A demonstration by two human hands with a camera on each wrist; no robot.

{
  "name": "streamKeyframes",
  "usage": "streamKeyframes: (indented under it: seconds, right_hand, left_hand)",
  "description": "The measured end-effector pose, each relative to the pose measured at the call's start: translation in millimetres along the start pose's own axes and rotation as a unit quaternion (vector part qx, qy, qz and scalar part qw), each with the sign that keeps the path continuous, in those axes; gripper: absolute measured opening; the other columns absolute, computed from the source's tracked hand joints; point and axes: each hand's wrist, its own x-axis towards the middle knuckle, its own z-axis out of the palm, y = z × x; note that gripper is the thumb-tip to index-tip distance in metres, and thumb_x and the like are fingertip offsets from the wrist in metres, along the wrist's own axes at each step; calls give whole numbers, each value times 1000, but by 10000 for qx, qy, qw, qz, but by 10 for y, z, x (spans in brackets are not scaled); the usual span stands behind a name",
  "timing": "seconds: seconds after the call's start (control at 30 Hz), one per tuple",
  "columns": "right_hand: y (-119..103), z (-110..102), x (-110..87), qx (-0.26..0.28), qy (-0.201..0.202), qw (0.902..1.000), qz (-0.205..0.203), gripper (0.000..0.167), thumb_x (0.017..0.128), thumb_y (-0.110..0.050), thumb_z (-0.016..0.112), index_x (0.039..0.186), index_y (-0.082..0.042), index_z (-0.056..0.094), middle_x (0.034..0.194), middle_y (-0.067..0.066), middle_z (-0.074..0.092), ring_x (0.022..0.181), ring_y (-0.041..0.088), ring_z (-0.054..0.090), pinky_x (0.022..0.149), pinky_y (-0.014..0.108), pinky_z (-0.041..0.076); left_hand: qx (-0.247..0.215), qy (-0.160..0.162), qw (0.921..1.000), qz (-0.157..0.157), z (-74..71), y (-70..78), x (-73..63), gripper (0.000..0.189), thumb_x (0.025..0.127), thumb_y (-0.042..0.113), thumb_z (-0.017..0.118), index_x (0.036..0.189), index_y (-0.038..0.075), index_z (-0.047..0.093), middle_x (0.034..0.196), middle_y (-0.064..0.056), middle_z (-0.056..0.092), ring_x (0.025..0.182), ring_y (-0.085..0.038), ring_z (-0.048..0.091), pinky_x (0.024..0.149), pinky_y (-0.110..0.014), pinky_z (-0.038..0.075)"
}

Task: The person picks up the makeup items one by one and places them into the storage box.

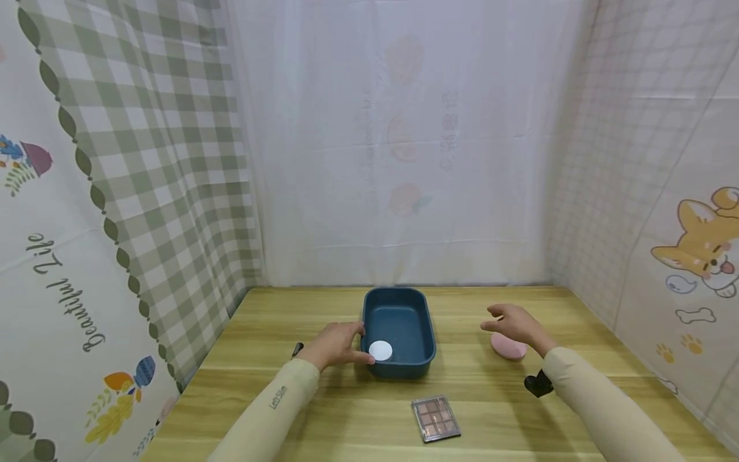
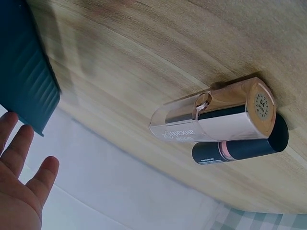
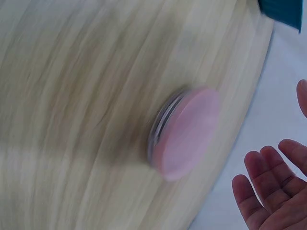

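Observation:
A dark blue rectangular bin [image 1: 407, 371] stands mid-table with a white round disc [image 1: 380, 350] in its near left corner. Beside its left wall is my left hand [image 1: 337, 346], thumb and fingers spread; fingers [image 2: 19, 146] are extended close to the bin's rim in the left wrist view. My right hand [image 1: 516, 326] hovers around a pink oval item [image 1: 509, 346], its fingers apart and holding nothing. That item [image 3: 187, 136] has a smooth pink top over a clear and silvery base, slightly blurred in the right wrist view.
An eyeshadow palette [image 1: 436, 418] lies in front of the bin. Left of the bin, a clear-capped cosmetic bottle [image 2: 216, 115] marked 04 lies against a dark tube [image 2: 240, 149] with a pink band. A black object [image 1: 539, 384] shows beside the right sleeve. Curtains surround the table [image 1: 277, 308].

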Motion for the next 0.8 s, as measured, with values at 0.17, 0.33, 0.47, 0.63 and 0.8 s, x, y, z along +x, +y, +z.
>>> streamKeyframes:
  seconds: [0.17,0.33,0.47,0.63,0.8]
  right_hand:
    - [180,-81,-64,-185,21,9996,189,62,93,-26,69,126,22,50,120,41,56,110,54,56,90,61,46]
    - [304,-80,-115,-221,-108,9985,480,68,91,-28,71,128,24,46,122,43,53,114,58,51,91,61,45]
    - [371,-29,-144,-168,-239,9979,582,74,90,-30,73,129,25,44,122,45,51,114,58,50,91,61,45]
    - [442,35,-164,-182,-314,9969,705,79,87,-32,77,130,25,42,124,45,49,115,58,49,93,61,45]
    - [487,80,-178,-262,-256,9972,653,81,83,-31,80,127,27,44,120,46,51,113,58,51,93,61,45]
  left_hand:
    - [-36,-15,10000,-29,-18,1,-7,70,75,61,78,122,11,63,117,-2,67,104,-21,62,93,-41,50]
    - [-79,0,10000,-21,-16,-6,-21,69,75,60,78,122,11,63,117,-2,67,103,-20,62,93,-41,50]
    - [-70,12,10000,-22,-11,-9,-25,69,76,60,78,122,11,63,118,-1,67,103,-20,62,92,-41,50]
    - [-57,17,10000,-4,-8,-4,-13,70,75,60,78,122,11,62,117,-1,67,102,-20,63,91,-41,50]
    - [-37,15,10000,-23,-13,8,-11,69,75,61,78,122,13,62,117,0,67,102,-19,63,91,-39,51]
